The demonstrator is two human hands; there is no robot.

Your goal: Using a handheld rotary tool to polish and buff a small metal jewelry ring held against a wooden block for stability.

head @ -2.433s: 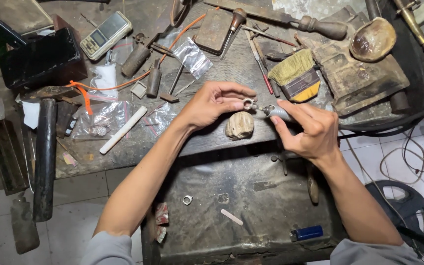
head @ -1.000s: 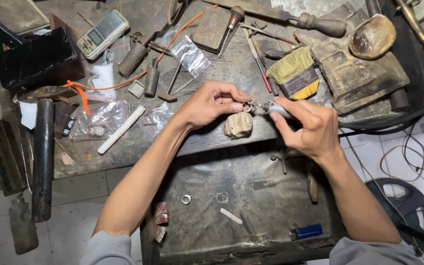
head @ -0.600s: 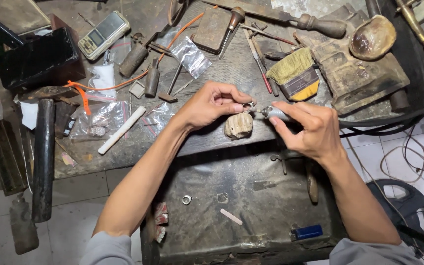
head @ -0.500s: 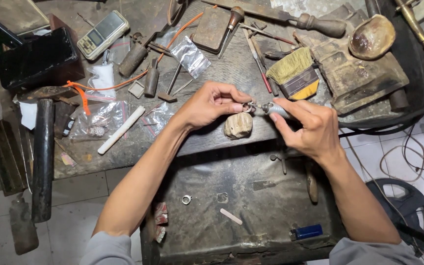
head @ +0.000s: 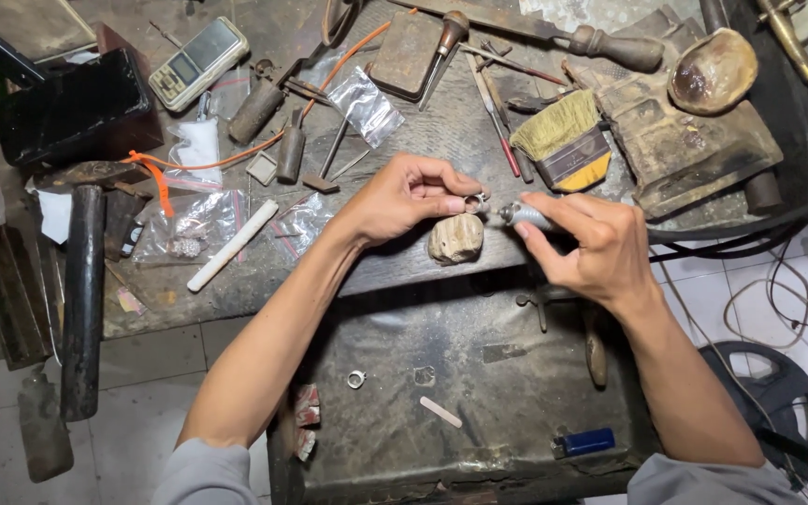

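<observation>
Right now my left hand pinches a small silver metal ring between thumb and fingertips, holding it just above a lumpy tan wooden bench peg at the front edge of the worn dark wooden bench. My right hand is closed around a slim grey rotary handpiece, gripped like a pen, with its tip touching the ring. I judge the work on the ring to be mid-way: the tool is on the metal, the ring is not set down, and I cannot tell how much of its surface is finished. A second small ring lies in the dark metal catch tray below the bench, near a blue lighter; whether it is done I cannot say. Behind the hands sit a yellow-handled bristle brush, a small grey pocket scale and a white stick. Compared with the earlier frames almost nothing differs: both hands stay at the peg in the same grips, the ring held in the same place, the tool tip shifting only slightly against it, and the bench clutter lies unmoved
</observation>
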